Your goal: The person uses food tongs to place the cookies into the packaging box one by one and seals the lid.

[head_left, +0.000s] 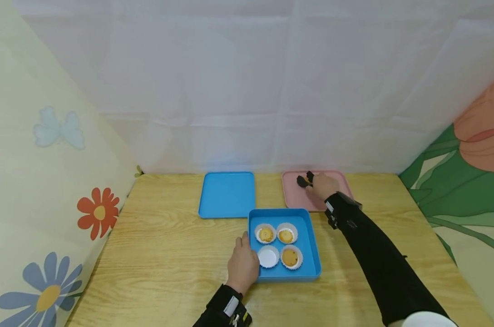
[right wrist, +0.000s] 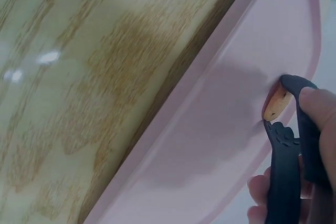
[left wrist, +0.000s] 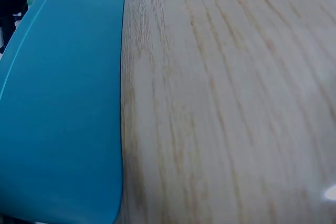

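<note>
right hand point(head_left: 322, 185) is gripping dark tongs point(head_left: 303, 180) over the smooth pink tray point(head_left: 341, 179), a brown bit pinched in their tips. left hand point(head_left: 243, 263), fingers relaxed, is resting against the glossy blue tray point(head_left: 312, 245) holding four fluted white paper cups point(head_left: 268, 256), three filled. a flat blue lid point(head_left: 226, 194) is lying behind on the woodgrain table point(head_left: 169, 254).
</note>
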Available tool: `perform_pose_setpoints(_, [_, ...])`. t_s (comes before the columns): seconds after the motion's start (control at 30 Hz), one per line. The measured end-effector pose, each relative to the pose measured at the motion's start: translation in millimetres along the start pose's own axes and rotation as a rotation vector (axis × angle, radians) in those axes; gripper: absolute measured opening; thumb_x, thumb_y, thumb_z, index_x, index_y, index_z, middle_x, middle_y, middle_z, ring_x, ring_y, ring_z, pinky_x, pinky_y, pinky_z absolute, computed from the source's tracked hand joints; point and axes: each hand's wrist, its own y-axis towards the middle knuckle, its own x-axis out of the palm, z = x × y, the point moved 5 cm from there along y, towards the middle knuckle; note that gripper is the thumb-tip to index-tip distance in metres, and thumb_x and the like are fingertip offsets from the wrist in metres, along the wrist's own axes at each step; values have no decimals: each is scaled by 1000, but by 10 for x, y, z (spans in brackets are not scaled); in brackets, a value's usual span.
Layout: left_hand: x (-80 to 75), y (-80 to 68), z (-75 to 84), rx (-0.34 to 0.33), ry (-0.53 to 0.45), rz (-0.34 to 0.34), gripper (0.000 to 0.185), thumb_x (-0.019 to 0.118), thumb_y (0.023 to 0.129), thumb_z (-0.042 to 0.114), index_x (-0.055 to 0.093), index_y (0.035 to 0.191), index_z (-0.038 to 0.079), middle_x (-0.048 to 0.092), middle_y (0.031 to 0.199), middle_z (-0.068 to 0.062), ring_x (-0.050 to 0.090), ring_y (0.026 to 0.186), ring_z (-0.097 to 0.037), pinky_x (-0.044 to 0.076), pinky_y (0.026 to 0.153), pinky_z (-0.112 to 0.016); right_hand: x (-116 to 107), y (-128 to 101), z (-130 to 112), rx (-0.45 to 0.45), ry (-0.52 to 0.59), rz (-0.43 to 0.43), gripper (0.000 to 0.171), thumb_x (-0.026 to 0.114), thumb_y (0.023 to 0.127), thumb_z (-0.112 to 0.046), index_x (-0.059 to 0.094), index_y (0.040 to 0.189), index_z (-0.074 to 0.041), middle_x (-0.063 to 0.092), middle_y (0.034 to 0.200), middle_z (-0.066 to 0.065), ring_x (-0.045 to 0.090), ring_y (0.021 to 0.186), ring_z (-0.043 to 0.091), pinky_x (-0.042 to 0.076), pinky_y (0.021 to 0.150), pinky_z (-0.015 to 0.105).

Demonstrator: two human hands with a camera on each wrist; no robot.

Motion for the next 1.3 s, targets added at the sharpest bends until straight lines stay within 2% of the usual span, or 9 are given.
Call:
perform_pose_setpoints(0.13, [-3, 1, 11, -3, -6, -5, 47, 48, 89, 7, 37, 132, -8, 47, 115, -24, 58, 88, -30, 52, 63, -42, -22, -19, -21, -11, -35, 18, 37, 63, 85, -33, 65, 104, -1, 53, 63, 7, 54, 56, 21, 45, 48, 34])
perform_pose_setpoints(0.3, [11, -8, 13, -20, -32, -27, 47, 47, 90, 9, 36, 134, -6, 46, 118, -24, 57, 94, -31, 52, 67, -44, 15, -12, 18, -35, -34, 42, 35, 64, 84, -30, 66, 97, 2, 57, 69, 11, 57, 59, 25, 48, 53, 39])
perform_pose_setpoints(0.57, [0, -4, 8, -8, -20, -3, 47, 49, 89, 8, 37, 132, -7, 47, 113, -23, 58, 88, -30, 52, 63, -42, -10, -67, 44, -86, -4, 70, 38, 62, 85, -29, 64, 107, 2, 55, 66, 12, 54, 54, 23, 46, 49, 39])
perform_pose_setpoints(0.8, [-20, 0, 1, -2, -15, 7, 48, 49, 89, 7, 37, 132, -8, 48, 112, -24, 58, 87, -30, 52, 62, -42, -167, -201, -24, -152, -5, 158, 39, 60, 87, -29, 62, 108, 4, 61, 85, 21, 60, 75, 32, 49, 66, 45])
perform_pose_setpoints(0.97, [-24, -3, -5, -3, -24, 5, 48, 50, 89, 8, 37, 133, -7, 48, 114, -24, 58, 89, -31, 52, 64, -43, -354, -421, -137, -158, 36, 224, 44, 60, 87, -32, 59, 112, 5, 61, 95, 22, 60, 83, 32, 48, 74, 44])
perform_pose_setpoints(1.1, [-28, 1, -18, -11, -38, -1, 48, 49, 90, 8, 36, 133, -7, 47, 116, -24, 58, 91, -31, 52, 66, -44, -492, -648, -332, -166, 49, 241, 49, 59, 88, -34, 54, 117, 6, 59, 95, 20, 59, 79, 29, 49, 71, 42])
perform_pose_setpoints(1.3, [-29, 11, -17, -19, -41, -10, 48, 48, 90, 9, 36, 134, -6, 46, 119, -24, 57, 94, -32, 51, 68, -46, -605, -1011, -699, -289, 9, 299, 56, 61, 86, -34, 52, 122, 7, 59, 102, 21, 61, 79, 28, 52, 66, 38])
